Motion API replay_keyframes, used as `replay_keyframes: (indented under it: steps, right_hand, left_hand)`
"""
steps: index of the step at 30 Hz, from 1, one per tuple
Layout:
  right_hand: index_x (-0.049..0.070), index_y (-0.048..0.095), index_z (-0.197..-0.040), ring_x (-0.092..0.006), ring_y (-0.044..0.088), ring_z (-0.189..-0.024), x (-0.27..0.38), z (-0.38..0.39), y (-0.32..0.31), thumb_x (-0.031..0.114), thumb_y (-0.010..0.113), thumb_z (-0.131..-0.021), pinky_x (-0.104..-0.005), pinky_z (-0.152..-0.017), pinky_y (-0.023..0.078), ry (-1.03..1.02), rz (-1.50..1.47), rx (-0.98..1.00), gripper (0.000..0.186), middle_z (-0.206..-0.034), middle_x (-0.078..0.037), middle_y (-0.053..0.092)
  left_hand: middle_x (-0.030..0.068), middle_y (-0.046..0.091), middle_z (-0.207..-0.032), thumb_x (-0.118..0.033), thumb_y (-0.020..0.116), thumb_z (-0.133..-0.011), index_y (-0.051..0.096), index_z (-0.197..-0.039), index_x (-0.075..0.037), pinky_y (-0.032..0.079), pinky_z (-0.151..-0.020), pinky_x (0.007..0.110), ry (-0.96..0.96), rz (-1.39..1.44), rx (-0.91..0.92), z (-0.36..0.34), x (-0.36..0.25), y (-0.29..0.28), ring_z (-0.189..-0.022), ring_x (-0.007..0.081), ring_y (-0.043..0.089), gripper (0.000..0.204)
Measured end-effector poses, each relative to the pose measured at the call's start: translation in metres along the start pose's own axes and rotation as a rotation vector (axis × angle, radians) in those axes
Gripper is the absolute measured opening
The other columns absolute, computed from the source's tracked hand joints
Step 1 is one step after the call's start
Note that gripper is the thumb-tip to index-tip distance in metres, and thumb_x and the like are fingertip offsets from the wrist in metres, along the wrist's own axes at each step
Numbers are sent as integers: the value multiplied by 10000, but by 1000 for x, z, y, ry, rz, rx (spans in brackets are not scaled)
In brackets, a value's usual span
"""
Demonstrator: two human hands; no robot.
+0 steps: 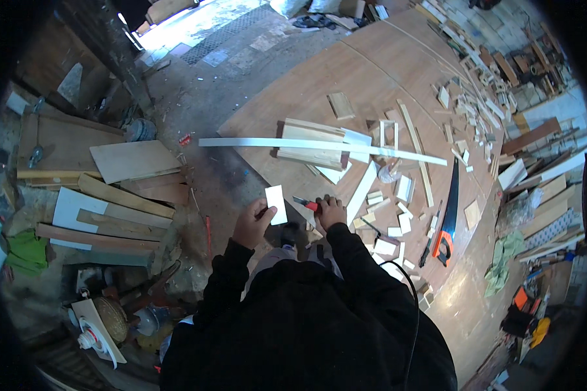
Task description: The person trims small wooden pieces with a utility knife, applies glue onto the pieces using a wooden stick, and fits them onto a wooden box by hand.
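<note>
Your left hand [251,223] pinched a flat white rectangular piece [276,204] between thumb and fingers, out in front of your body. Just right of it, a red-handled tool [312,206], its narrow tip pointing left, sat in your right hand's [331,212] curled fingers; farther right, an orange-handled handsaw [446,238] lay on the brown board [365,68].

Left hand [251,223] pinching — right hand [332,212] curled — sleeved forearms [351,251] angled forward.
</note>
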State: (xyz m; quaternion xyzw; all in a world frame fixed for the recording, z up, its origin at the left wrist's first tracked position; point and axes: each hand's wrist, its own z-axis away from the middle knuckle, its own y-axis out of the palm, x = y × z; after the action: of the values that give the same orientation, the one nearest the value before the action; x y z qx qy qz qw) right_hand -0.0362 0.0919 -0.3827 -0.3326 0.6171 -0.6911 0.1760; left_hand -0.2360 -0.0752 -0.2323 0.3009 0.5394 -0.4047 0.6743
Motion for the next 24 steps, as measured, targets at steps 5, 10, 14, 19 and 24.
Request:
replay_keyframes:
  steps: [5,10,14,19,24]
  right_hand:
    - [191,657,-1150,-256,581,-1027,9,8,-35,239,687,-813,-424,-860,466,10,-33,-109,342,-1078,-69,609]
    - [90,665,-1208,-71,619,-767,-10,13,-127,159,709,-889,-223,-728,499,231,-1208,42,329,-870,-37,695]
    - [-5,651,-1190,-69,630,-790,-36,26,-189,105,669,-907,-213,-707,504,8,-1301,125,303,-888,-63,711]
    - [44,723,-1010,-112,656,-728,-82,41,-196,127,691,-890,-258,-681,513,-35,-1329,154,149,-844,-66,713]
    - [34,716,-954,-125,622,-672,-101,50,-203,166,723,-864,-273,-643,495,-48,-1056,47,160,-787,-71,693]
  left_hand:
    - [27,633,-882,-204,629,-939,608,-1076,10,466,-726,247,-65,-129,-6,1,-2,23,-802,73,573,255]
    - [7,597,-868,-257,600,-964,606,-1101,1,451,-729,245,-57,-103,98,2,5,63,-788,74,541,293]
    - [14,594,-910,-231,550,-989,597,-1113,2,448,-759,247,-72,-98,239,2,-16,103,-825,79,541,269]
    - [19,593,-958,-203,525,-1000,585,-1113,-2,448,-771,252,-61,-108,371,-1,-31,150,-857,81,542,238]
    - [12,581,-972,-192,512,-1006,578,-1107,-17,447,-782,251,-128,-28,407,3,-32,180,-877,81,535,213]
